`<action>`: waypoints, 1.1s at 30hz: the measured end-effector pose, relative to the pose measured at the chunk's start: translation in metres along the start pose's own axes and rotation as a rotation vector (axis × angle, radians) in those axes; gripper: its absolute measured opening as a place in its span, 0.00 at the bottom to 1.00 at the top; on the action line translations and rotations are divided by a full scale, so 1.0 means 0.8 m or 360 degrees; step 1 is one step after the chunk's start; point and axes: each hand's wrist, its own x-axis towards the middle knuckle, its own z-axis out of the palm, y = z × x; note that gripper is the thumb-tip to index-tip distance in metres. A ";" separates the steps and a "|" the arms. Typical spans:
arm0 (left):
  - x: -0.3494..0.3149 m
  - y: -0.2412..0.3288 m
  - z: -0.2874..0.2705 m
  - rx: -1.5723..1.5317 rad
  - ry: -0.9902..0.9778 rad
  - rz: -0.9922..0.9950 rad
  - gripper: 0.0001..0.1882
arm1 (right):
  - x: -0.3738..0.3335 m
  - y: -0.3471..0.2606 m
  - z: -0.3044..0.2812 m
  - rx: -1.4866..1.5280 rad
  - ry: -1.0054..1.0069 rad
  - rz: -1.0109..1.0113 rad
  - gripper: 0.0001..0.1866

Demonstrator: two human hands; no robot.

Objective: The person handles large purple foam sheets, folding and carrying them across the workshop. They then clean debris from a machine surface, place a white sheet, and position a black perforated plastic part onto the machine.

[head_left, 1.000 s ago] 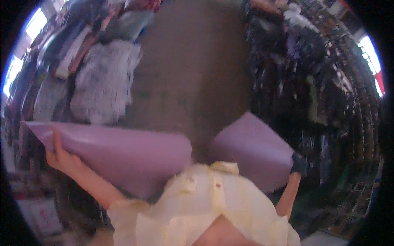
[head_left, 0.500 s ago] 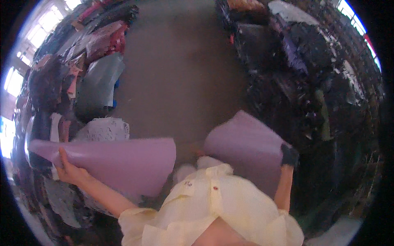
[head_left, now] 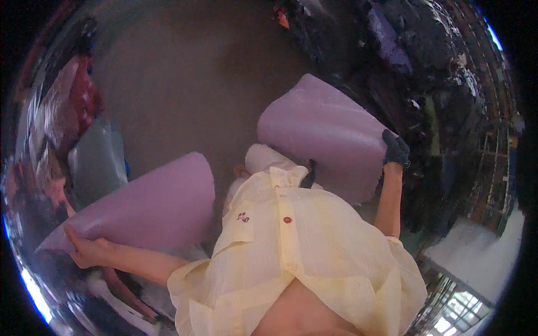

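A smooth lilac leather-like sheet point(head_left: 151, 201) hangs out to my left, its free end curling toward my body. My bare left hand point(head_left: 87, 249) is closed on its outer end, thumb on top and the other fingers mostly hidden. On the other side a second lilac leather-like sheet point(head_left: 319, 129) droops in a broad curve ahead of my legs. My right hand point(head_left: 396, 150), in a dark glove, grips its right edge. The two sheets are apart, and both hang above the floor.
Dark sheets lie heaped in a long pile point(head_left: 358, 61) on the right. On the left are a grey sheet point(head_left: 98, 159) and a dark red sheet point(head_left: 84, 98). Brownish-grey floor point(head_left: 185, 73) runs between the piles. A pale flat surface point(head_left: 476, 255) stands behind on the right.
My view has turned, and the side piles have shifted in the picture. The right sheet and hand now appear farther up; the left hand appears lower. Both hands keep their hold.
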 end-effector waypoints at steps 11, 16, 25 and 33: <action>0.232 0.014 0.560 0.1182 0.0029 0.0678 0.24 | 0.189 -0.281 0.488 -0.0248 -0.0074 0.0100 0.20; 0.331 -0.036 0.810 0.0147 0.0222 -0.0161 0.23 | 0.311 -0.403 0.698 -0.0729 -0.0093 -0.0244 0.23; 0.472 -0.026 1.357 -0.0521 -0.0361 -0.0307 0.19 | 0.401 -0.602 1.009 -0.0064 0.0103 -0.0135 0.19; 0.591 0.021 1.807 -0.1032 -0.0415 -0.0415 0.17 | 0.545 -0.826 1.347 -0.0583 0.0127 0.0011 0.18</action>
